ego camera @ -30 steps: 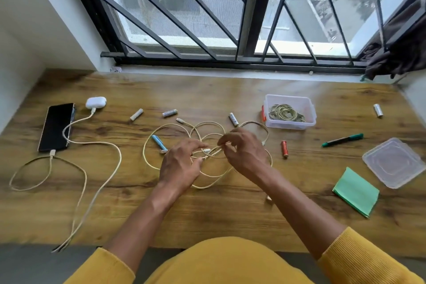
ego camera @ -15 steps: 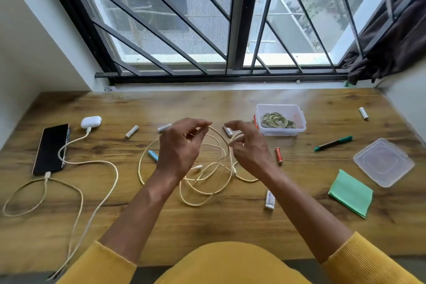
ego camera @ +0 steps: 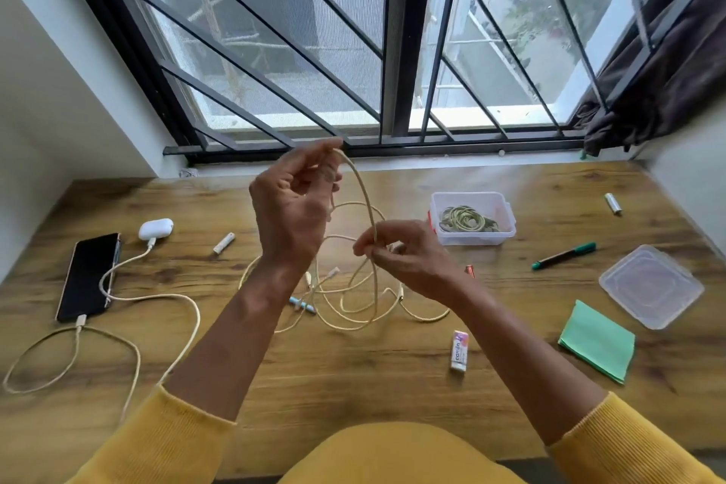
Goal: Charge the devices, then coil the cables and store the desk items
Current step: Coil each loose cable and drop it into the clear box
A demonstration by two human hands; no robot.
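Cream braided charging cable (ego camera: 363, 189) arcs between 2 raised hands above the wood-grain worktop (ego camera: 353, 377): the left hand (ego camera: 292, 204) is lifted high, its fingers (ego camera: 314, 153) curled and pinching the top of the arc, while the right hand (ego camera: 400, 255) sits lower, its fingers (ego camera: 365, 246) pinching the same strand. The rest of that cable lies in loose tangled loops on the worktop beneath the hands. At the left, a black smartphone (ego camera: 88, 281) and a white earbud case (ego camera: 156, 229) each have a cream cable plugged in. Right of the hands stands a clear plastic box (ego camera: 471, 198) holding rubber bands, with its clear lid (ego camera: 650, 285), a green-capped marker (ego camera: 563, 255) and a green folded cloth (ego camera: 597, 340) nearby.
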